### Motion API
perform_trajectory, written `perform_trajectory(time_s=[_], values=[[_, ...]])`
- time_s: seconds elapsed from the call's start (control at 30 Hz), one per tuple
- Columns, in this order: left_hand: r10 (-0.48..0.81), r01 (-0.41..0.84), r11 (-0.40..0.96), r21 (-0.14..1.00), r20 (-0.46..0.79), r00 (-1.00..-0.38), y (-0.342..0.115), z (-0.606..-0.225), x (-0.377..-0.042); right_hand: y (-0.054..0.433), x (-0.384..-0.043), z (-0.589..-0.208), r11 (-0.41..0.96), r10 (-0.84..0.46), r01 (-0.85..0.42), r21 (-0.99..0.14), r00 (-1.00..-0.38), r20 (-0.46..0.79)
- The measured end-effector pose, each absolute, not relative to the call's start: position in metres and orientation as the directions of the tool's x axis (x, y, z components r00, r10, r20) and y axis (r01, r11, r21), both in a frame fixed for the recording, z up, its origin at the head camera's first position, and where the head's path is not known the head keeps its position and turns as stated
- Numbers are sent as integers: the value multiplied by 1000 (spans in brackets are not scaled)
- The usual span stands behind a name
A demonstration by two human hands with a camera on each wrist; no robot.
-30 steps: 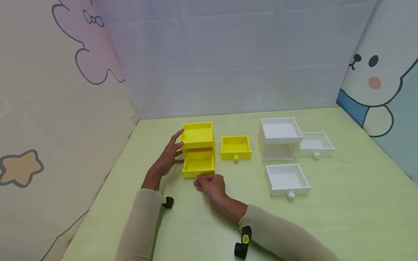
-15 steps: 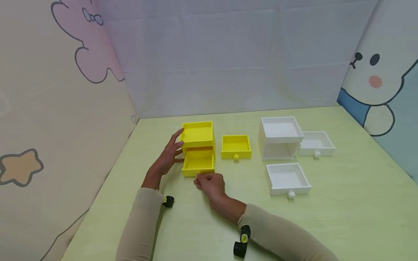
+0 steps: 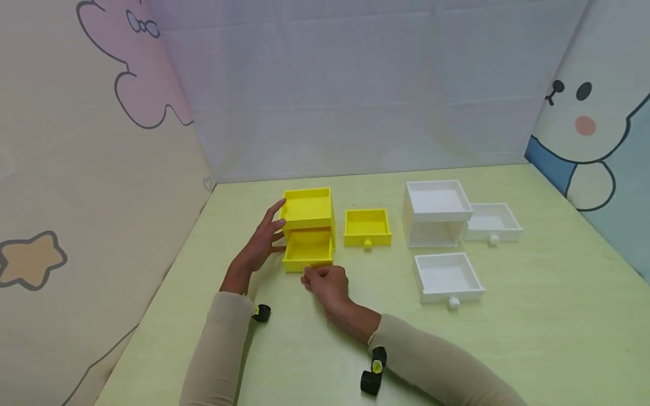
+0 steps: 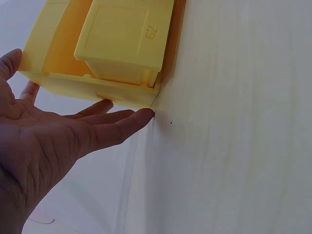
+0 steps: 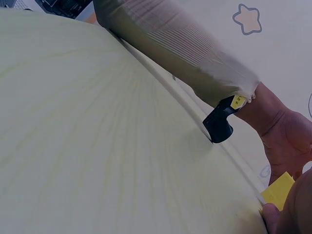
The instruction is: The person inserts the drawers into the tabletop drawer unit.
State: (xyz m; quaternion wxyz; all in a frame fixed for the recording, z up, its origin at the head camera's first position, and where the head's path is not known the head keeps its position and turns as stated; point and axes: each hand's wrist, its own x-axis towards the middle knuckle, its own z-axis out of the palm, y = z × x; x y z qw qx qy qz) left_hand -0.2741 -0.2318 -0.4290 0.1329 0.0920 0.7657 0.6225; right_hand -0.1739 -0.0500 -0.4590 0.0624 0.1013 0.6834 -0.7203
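Note:
A small yellow cabinet [image 3: 306,208] stands at the left of the table, its upper slot without a drawer in the left wrist view. Half out of its lower slot is a yellow drawer [image 3: 307,248], marked 62 underneath. My left hand [image 3: 258,246] touches the cabinet's left side with spread, extended fingers [image 4: 124,127]. My right hand [image 3: 329,283] pinches the drawer's front knob, which its fingers mostly hide. In the right wrist view, only part of my right hand [image 5: 297,209] shows at the lower right. A second yellow drawer [image 3: 367,224] lies right of the cabinet.
Further right stands a white cabinet [image 3: 438,206] with an open front. One white drawer [image 3: 493,220] lies beside it and another white drawer [image 3: 449,275] in front. A pale hanging cloth [image 3: 355,101] backs the table [image 3: 548,304]; a decorated wall [image 3: 127,169] borders its left.
The lower yellow drawer has slid slightly further into the cabinet, with my right hand moving forward on its knob. My left hand has stayed at the cabinet's side.

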Motion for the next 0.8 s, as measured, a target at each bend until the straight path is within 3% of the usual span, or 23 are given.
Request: perform_trajectory(time_s=[0.8], values=[[307,-24,211,977,-90,-948,-231,-428,-273,-52,-180,-462,-9,71,207,-978,-976,-207]])
